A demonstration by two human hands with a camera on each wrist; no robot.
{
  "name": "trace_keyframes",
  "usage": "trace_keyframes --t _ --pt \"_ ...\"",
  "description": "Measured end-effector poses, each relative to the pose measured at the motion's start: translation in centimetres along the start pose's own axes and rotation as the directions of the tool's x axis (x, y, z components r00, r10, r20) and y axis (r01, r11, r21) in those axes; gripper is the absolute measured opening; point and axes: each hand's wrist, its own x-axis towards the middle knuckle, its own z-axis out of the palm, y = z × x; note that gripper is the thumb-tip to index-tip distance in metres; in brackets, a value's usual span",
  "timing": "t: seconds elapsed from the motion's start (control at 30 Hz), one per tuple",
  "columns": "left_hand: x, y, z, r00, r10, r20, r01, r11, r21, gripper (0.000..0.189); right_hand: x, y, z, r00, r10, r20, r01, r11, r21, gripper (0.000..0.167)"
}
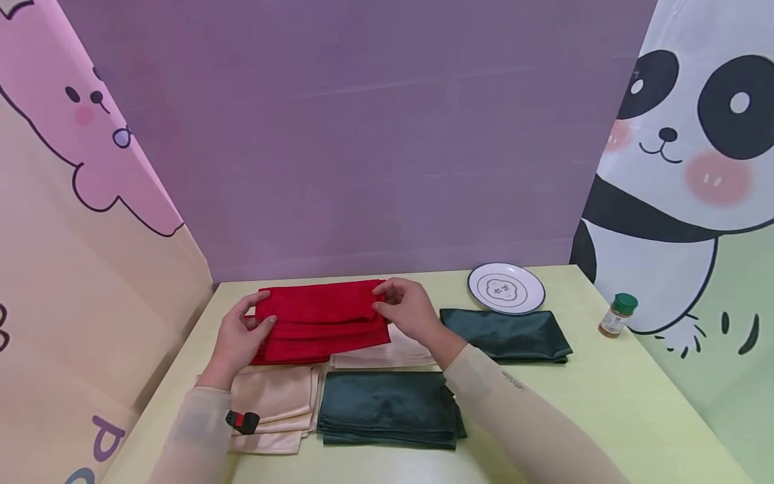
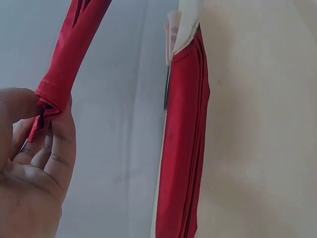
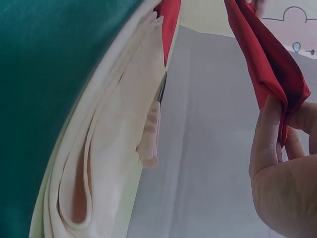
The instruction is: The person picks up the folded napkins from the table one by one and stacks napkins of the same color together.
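Both hands hold a folded red cloth (image 1: 320,306) stretched between them near the back of the table. My left hand (image 1: 237,339) pinches its left end between thumb and fingers; in the left wrist view, folded layers show in the grip. The right hand (image 1: 410,308) pinches the other end, the thumb on the near face. Below the raised cloth, a second folded red cloth (image 2: 181,148) lies on the table, mostly hidden from the head view. Beside that one is a folded white cloth (image 1: 387,353), partly covered by the raised red cloth.
Nearer me lie a beige folded stack (image 1: 275,393) and a dark green one (image 1: 387,407). Another dark green cloth (image 1: 504,334) sits right, before a white plate (image 1: 506,288). A green-lidded jar (image 1: 618,314) stands far right. A pink-handled blade (image 3: 149,134) lies behind the white cloth.
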Motion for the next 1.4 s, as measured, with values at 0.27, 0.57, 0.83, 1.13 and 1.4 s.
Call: trace_keyframes --t 0.27,0.57,0.83,1.13,1.4 --pt "0.3 -0.9 -0.9 0.998 -0.051 -0.041 0.052 0.998 0.030 0.050 0.3 0.4 1.7 1.000 -0.001 -0.018 0.001 1.000 0.001 0.023" --pt "0.9 -1.8 -2.1 0.994 -0.087 -0.059 0.091 0.993 0.076 0.047 1.1 0.2 3.4 1.000 0.005 0.013 -0.004 1.000 -0.013 0.019" --pt "1.2 -2.1 -3.4 0.997 -0.065 -0.035 0.068 0.994 0.088 0.048 1.6 -0.2 4.8 0.999 0.039 0.034 -0.038 0.999 -0.032 0.023" --pt "1.5 -2.3 -4.3 0.994 -0.111 -0.023 0.113 0.981 0.160 0.051 2.5 0.1 6.5 0.997 0.063 0.033 -0.059 0.993 -0.103 0.026" --pt "1.9 -3.1 -5.3 0.992 -0.125 -0.033 0.130 0.961 0.246 0.051 3.3 0.7 8.0 0.991 0.100 0.090 -0.094 0.993 -0.065 0.031"
